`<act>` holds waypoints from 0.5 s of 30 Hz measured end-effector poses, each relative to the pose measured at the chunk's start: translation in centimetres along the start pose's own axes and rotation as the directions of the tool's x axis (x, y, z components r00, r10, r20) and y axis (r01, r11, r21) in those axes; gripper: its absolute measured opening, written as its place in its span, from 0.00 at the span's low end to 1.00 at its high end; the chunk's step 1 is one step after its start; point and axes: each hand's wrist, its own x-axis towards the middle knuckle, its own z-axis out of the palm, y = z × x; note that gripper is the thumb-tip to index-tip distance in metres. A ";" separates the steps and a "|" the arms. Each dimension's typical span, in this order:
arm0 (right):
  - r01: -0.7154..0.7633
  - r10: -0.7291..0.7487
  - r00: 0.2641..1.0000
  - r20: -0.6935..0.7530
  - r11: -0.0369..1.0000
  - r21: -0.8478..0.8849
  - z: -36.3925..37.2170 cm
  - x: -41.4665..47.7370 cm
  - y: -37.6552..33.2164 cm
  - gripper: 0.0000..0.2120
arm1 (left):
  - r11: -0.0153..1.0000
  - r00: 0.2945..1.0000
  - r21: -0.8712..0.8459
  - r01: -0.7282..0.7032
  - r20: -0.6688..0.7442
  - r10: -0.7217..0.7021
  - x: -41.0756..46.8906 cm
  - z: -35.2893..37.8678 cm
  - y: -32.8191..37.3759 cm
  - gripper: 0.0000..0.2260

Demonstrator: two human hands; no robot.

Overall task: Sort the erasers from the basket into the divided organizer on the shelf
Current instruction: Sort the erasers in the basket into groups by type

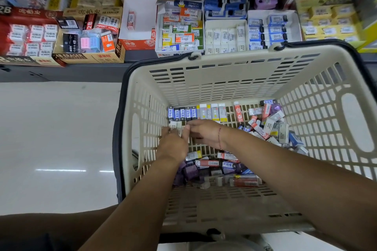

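Note:
A cream plastic basket (224, 79) stands on the floor before the shelf. Inside it, a row of blue and white erasers (195, 112) is lined up along the far wall. Loose erasers lie in a heap at the right (271, 126) and near the front (216, 169). Both my hands meet at the basket's left side. My left hand (173, 144) and my right hand (204, 131) hold small white erasers (175, 125) between their fingertips. On the shelf, the divided organizer (224, 36) holds rows of white erasers.
Open cardboard boxes of erasers line the shelf: a red one (28, 38) at far left, a brown 4B box (85, 47), a nearly empty orange box (138, 28), a mixed white box (179, 30), blue ones (271, 30) and yellow ones (328, 24). Pale floor lies left of the basket.

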 end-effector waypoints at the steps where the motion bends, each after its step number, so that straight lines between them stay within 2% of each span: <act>1: -0.007 0.006 1.000 0.019 0.999 0.042 -0.2 -0.1 0.0 0.17 | 1.000 1.000 0.001 0.002 0.004 -0.002 0.0 0.0 0.0 0.30; 4: -0.002 0.002 0.999 0.033 1.000 0.017 -1.0 -0.6 -0.2 0.17 | 1.000 1.000 0.009 0.002 0.014 -0.002 -0.2 0.0 0.1 0.31; 7: 0.052 -0.052 0.999 0.005 0.980 -0.191 -2.7 -1.8 -1.2 0.17 | 1.000 0.999 0.018 -0.015 -0.045 0.016 -0.5 0.0 0.2 0.29; 9: 0.105 -0.120 0.992 -0.023 0.931 -0.351 -4.5 -2.7 -1.9 0.14 | 0.995 0.991 0.063 -0.080 -0.106 0.087 -0.6 0.2 0.5 0.27; 11: 0.150 -0.206 0.978 -0.044 0.826 -0.544 -6.3 -3.3 -1.9 0.11 | 0.982 0.982 0.094 -0.167 -0.079 0.174 -0.6 0.6 1.0 0.24; 13: 0.161 -0.237 0.972 0.002 0.654 -0.739 -7.6 -3.8 -1.3 0.12 | 0.971 0.973 0.079 -0.225 0.065 0.220 -0.6 1.2 1.3 0.23; 15: 0.147 -0.190 0.980 0.060 0.485 -0.862 -8.1 -4.2 -0.2 0.14 | 0.962 0.944 0.040 -0.270 0.208 0.256 -0.6 2.1 1.4 0.24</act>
